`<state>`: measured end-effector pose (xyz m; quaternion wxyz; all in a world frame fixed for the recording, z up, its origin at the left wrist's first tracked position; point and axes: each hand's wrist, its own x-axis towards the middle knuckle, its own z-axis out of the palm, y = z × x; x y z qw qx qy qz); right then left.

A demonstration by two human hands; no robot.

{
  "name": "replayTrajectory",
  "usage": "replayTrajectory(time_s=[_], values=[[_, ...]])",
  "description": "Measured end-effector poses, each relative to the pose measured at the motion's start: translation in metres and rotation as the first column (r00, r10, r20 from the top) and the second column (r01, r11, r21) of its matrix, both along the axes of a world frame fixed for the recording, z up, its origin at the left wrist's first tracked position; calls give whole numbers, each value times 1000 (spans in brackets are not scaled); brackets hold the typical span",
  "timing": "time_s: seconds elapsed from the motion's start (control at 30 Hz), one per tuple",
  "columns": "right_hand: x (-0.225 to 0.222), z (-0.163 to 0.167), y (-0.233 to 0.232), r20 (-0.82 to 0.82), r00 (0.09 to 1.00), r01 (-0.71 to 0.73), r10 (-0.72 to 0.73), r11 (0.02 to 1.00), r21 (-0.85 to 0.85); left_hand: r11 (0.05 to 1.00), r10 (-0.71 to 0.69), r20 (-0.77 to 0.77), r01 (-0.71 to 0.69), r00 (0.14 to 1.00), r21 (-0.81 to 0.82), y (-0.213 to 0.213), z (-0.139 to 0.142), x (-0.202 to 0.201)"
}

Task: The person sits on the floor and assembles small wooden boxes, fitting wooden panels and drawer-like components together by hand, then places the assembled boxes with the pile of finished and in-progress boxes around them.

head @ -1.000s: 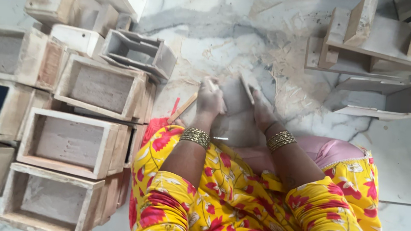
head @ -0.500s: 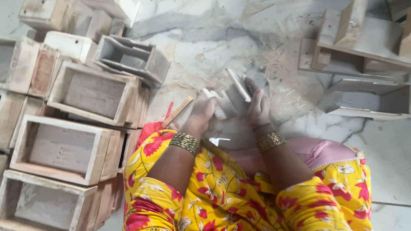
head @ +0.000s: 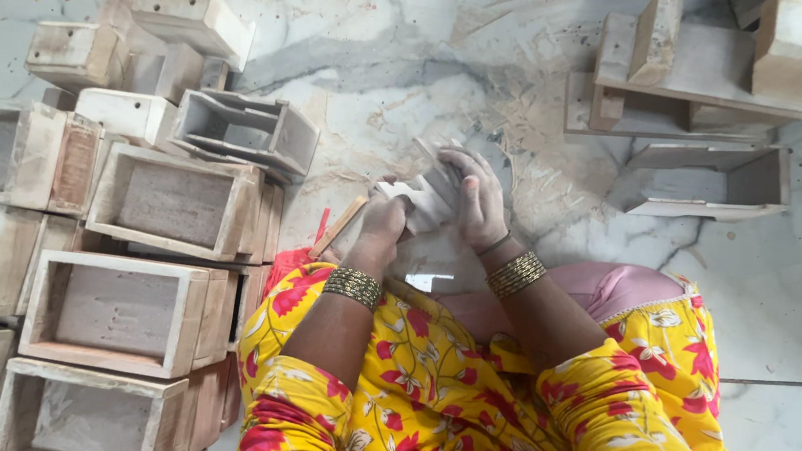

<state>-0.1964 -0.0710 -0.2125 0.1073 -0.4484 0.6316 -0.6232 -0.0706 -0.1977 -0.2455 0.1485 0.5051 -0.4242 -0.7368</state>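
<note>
Small white wooden piece is gripped between both hands: left hand fingers closed on its near end, right hand fingers wrapped over the far side. Stacked wooden boxes lie left of the fingers, on the marble floor.

The person wears yellow clothes with red flowers (green leaves too). Gold bangles ring each wrist. Pink cloth shows beneath.

Small whitish wooden box piece, held above the marble floor.
It is tilted, gripped at both sides, its slats pale and unpainted.
</note>
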Motion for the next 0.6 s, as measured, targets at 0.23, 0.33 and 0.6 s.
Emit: replayTrajectory(time_s=[0.23, 0.33, 0.6], values=[[-36, -44, -12, 216, 976, -68, 11, 965, 255, 1000, -17, -51, 19, 999, 24, -13, -11, 8], [-41, -56, -11, 356, 934, -87, -13, 961, 262, 999, -6, 1, 6, 1000, 52, -16, -18, 7], [-41, -63, -10, 135, 951, 84, -278, 653, 752, 993, 113, -18, -112, 993, 35, -21, -26, 9]])
